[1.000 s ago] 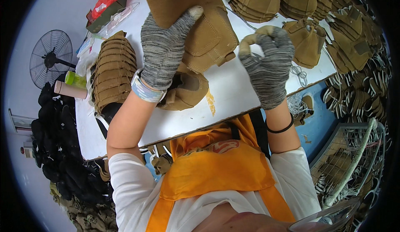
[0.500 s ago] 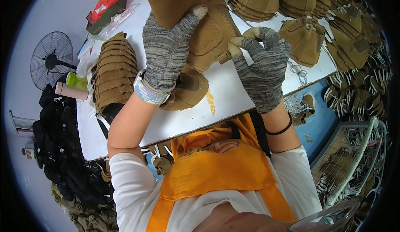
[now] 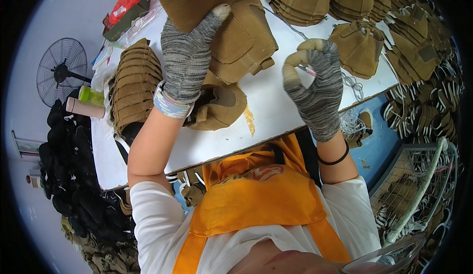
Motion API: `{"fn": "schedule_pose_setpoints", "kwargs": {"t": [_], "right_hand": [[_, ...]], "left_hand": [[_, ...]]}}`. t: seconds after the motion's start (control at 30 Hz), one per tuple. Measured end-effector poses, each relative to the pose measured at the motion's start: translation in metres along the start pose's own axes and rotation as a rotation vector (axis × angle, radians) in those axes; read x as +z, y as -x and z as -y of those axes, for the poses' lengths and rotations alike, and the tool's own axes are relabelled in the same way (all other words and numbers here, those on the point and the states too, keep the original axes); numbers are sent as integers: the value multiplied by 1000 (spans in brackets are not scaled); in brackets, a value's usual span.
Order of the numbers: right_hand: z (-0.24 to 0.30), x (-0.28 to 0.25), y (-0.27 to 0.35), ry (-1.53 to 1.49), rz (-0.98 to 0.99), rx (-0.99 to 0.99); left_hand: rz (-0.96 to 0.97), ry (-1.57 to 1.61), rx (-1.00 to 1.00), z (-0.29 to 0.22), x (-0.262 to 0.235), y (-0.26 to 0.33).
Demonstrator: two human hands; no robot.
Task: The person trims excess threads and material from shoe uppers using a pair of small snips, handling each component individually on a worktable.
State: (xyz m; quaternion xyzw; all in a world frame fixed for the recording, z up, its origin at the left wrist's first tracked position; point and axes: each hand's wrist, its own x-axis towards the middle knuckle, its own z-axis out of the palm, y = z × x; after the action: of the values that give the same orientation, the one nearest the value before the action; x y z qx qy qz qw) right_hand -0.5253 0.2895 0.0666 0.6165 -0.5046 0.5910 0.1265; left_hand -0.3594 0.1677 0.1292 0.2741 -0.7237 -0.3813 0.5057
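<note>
Both hands wear grey knit gloves with pale fingertips. My left hand (image 3: pixel 189 60) is raised over the white table (image 3: pixel 276 111) and grips a large tan fabric piece (image 3: pixel 231 28) with stitched panels and a small tab. My right hand (image 3: pixel 315 84) hovers just right of that piece, not touching it. Its thumb and forefinger curl into a closed ring. A thin pale bit shows inside the ring, and I cannot tell whether it is held. Under my left wrist lies another tan fabric piece (image 3: pixel 219 106), dark inside.
A tall stack of ribbed tan pieces (image 3: pixel 133 87) lies at the table's left. More tan pieces (image 3: pixel 359 45) are heaped at the back right, with a white cord (image 3: pixel 352 84) beside them. A fan (image 3: pixel 61 69), dark bundles (image 3: pixel 74 185) and a wire basket (image 3: pixel 419 190) surround the table.
My right hand has come off the edge of the held tan piece and drawn slightly right and down, its fingers curled into a ring. The left hand keeps its grip.
</note>
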Motion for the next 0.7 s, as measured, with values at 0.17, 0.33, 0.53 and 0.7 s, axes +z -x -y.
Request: {"fn": "schedule_pose_setpoints", "kwargs": {"t": [0.17, 0.33, 0.53, 0.7], "right_hand": [[-5, -9, 9, -11, 8, 167], [-1, 9, 8, 96, 48, 159], [9, 12, 6, -213, 182, 632], [-2, 15, 17, -320, 73, 412]], "left_hand": [[20, 75, -78, 1, -1, 1], [-63, 7, 56, -2, 10, 7], [-108, -240, 276, 0, 17, 15], [-78, -224, 229, -2, 9, 10]]}}
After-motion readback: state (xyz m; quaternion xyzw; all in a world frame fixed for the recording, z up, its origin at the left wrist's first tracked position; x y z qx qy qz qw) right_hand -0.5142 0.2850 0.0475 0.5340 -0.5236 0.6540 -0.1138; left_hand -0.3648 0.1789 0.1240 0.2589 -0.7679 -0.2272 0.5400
